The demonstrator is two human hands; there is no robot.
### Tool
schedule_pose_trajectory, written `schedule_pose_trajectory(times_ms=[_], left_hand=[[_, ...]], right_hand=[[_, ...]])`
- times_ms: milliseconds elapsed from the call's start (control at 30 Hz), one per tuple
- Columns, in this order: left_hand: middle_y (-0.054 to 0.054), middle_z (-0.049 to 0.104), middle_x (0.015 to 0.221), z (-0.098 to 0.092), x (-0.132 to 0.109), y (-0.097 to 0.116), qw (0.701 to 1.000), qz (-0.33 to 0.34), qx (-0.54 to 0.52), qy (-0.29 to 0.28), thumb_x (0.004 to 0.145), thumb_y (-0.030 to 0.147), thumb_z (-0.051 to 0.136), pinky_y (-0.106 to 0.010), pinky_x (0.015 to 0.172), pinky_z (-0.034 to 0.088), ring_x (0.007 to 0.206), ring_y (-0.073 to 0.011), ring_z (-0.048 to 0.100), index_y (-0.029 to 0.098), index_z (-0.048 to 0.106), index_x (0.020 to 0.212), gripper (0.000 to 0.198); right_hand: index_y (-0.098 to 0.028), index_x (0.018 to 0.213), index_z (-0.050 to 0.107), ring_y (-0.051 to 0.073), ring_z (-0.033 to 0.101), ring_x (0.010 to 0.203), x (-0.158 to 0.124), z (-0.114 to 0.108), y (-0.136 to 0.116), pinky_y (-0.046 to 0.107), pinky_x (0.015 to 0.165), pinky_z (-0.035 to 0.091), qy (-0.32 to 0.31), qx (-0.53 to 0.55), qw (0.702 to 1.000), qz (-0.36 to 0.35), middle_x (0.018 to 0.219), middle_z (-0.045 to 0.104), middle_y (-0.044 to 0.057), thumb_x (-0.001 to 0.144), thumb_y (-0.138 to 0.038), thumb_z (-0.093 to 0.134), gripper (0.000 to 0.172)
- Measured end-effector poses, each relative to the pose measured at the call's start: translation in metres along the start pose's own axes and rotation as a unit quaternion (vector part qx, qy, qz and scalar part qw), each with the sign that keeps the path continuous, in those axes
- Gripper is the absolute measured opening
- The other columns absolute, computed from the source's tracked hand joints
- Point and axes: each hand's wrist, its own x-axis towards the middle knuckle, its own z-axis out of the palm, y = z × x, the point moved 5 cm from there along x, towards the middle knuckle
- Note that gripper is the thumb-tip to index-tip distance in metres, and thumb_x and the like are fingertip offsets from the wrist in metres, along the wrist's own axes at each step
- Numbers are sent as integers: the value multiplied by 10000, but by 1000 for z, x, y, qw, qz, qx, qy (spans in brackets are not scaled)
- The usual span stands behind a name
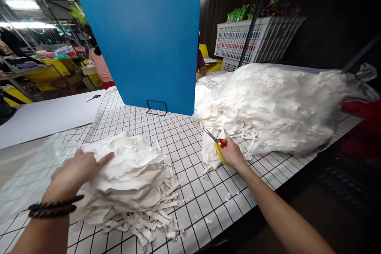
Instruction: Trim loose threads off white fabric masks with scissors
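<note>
My left hand [81,166] lies on the left side of a pile of white cloth pieces with straps [127,174], its fingers apart. In my right hand [231,151] is a pair of scissors with yellow and red handles [219,152]; the blades point up and to the left. Just beside the scissors, a small white cloth piece [210,152] rests on the checkered table cover. A large clear bag full of white cloth [279,107] lies open towards the left, behind and to the right of my right hand.
A blue board [149,43] stands upright on a wire stand [157,107]. Dark scissors [93,97] lie on a white sheet [53,115]. Clear plastic [32,170] is at the left. Small white scraps [208,220] lie near the front edge. Two people are partly visible behind the board.
</note>
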Motion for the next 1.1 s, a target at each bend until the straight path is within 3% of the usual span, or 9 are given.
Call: schedule_pose_trajectory(times_ms=[100,167,300,433,600,733,800,900,1100], left_hand=[[-260,474,1332,-10,-35,27,994,13,75,81,886,583,414,-602,828,456,1114,-465,504,79,611,1135,595],[-176,598,1136,1,-67,73,987,114,-57,97,942,505,366,-477,805,498,1005,-333,578,115,607,1111,488],[-120,637,1083,92,-129,187,904,261,-280,-190,899,478,512,-380,786,506,892,-248,627,166,586,1147,405],[-141,644,999,152,-153,248,881,277,-299,-241,834,325,617,-394,823,467,956,-287,607,146,637,945,212],[-77,669,854,138,-146,231,850,252,-374,-272,929,337,472,-340,759,474,834,-218,624,185,569,861,192],[20,601,744,115,-134,182,702,56,-639,-310,926,438,492,-280,692,501,713,-147,630,208,461,918,232],[78,492,655,112,-132,161,667,-21,-684,-295,889,460,553,-202,517,434,506,-83,508,216,444,889,267],[88,422,613,116,-139,146,726,-16,-610,-316,874,483,568,-170,425,308,444,-64,372,196,503,899,295],[-58,624,831,123,-167,140,868,130,-348,-329,910,516,464,-370,785,471,813,-234,611,144,526,1255,511]], right_hand=[[-230,696,514,159,518,637,0,-5,2,261,573,369,10,27,1000,7,661,583,-33,594,-249,679,196],[-224,716,510,148,507,618,-4,-8,2,256,558,370,-1,62,998,13,666,566,-40,590,-274,693,228],[-214,772,492,115,474,529,-21,-6,-6,252,502,382,-61,163,984,29,657,528,-52,598,-353,731,326],[-216,783,468,89,478,503,-39,-14,-19,244,482,400,-107,250,962,29,711,517,-51,618,-402,756,381],[-207,796,515,66,460,516,-50,-46,-40,220,486,396,-143,334,931,24,714,486,-51,689,-344,745,288],[-213,798,570,61,409,485,-54,-57,-62,213,438,363,-181,431,884,25,687,467,-49,677,-286,739,221],[-225,810,573,62,396,456,-55,-55,-73,215,410,350,-191,445,875,19,679,476,-50,670,-313,735,232],[-231,835,557,80,450,482,-52,-38,-93,233,459,418,-222,401,888,-30,685,503,-49,713,-356,724,242],[-218,840,502,164,625,762,-30,16,-84,328,709,523,-202,133,969,-51,864,631,-4,694,-341,757,318]])
